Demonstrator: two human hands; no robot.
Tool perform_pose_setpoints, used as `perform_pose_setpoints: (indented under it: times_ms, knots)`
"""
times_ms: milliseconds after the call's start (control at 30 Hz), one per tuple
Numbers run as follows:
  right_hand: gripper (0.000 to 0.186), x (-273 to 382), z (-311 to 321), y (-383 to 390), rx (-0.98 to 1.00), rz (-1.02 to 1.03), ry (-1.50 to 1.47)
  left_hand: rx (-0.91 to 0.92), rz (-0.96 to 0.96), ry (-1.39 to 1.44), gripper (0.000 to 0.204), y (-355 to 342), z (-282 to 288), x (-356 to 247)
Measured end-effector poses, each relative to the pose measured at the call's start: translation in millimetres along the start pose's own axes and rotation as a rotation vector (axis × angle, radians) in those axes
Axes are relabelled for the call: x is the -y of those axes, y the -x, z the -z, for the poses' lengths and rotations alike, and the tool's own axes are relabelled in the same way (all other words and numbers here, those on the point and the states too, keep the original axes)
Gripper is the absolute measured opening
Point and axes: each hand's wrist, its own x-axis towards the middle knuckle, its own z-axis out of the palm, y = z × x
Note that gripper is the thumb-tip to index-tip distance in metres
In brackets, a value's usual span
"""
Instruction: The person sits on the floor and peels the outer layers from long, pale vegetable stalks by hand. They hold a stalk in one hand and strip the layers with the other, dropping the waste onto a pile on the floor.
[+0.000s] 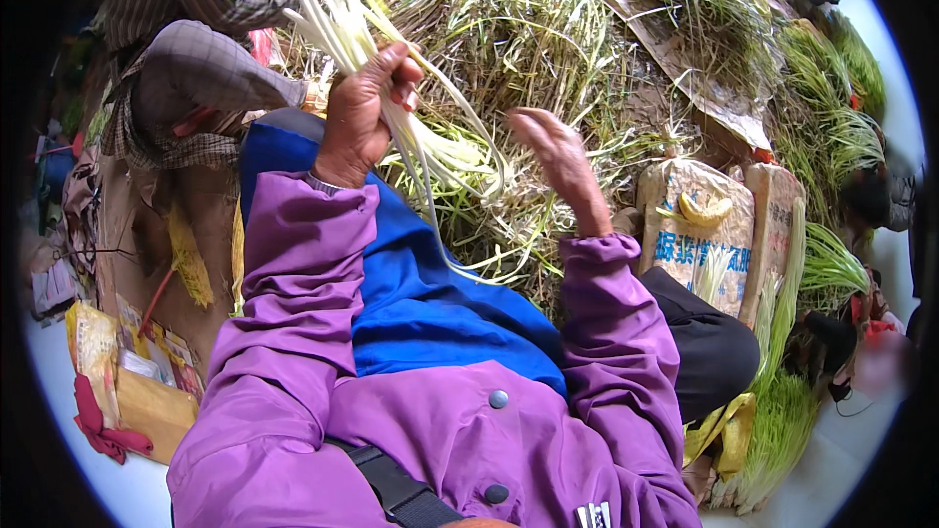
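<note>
My left hand (362,122) is closed around a bunch of long, pale green-white stalks (337,24) that look like garlic chives. Their white ends stick up past my fist, and the thin yellow-green leaves hang below it, some drooping onto the blue cloth (440,303) over my lap. To the right, apart from the bunch, my right hand (558,158) is held in the air, slightly blurred, fingers stretched out and nothing visible in them. Under and beyond both hands lies a large heap of loose green and straw-coloured stalks (528,49).
A person in checked trousers (210,68) sits close at the upper left. At right stands a worn printed sack block (694,225) with a yellow curved piece on it. Bundles of green stalks (782,430) lie along the right side. A cardboard box (152,406) is at lower left.
</note>
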Motion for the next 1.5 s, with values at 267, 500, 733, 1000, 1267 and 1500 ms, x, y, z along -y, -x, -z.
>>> perform_pose_setpoints:
  times_ms: [267,500,733,1000,1267,1500]
  knots:
    - [0.026,36,-32,9,0.268,0.029,-0.574,0.165,0.052,-0.116,0.02,11,-12,16]
    - [0.021,40,-15,12,-0.007,0.073,-0.552,0.032,0.084,-0.299,0.015,8,-11,30]
    - [0.014,19,-24,14,-0.273,0.284,0.291,0.04,0.102,-0.401,0.018,7,-15,41]
    - [0.028,-1,-38,5,-0.018,0.033,-0.246,0.058,0.175,-0.537,0.012,9,-21,51]
    - [0.015,-11,-9,-4,-0.163,-0.107,-0.781,0.03,0.128,-0.372,0.021,9,-16,42]
    - [0.009,-70,99,-10,-0.508,-0.072,-0.927,-0.049,0.078,-0.14,0.024,-4,7,18]
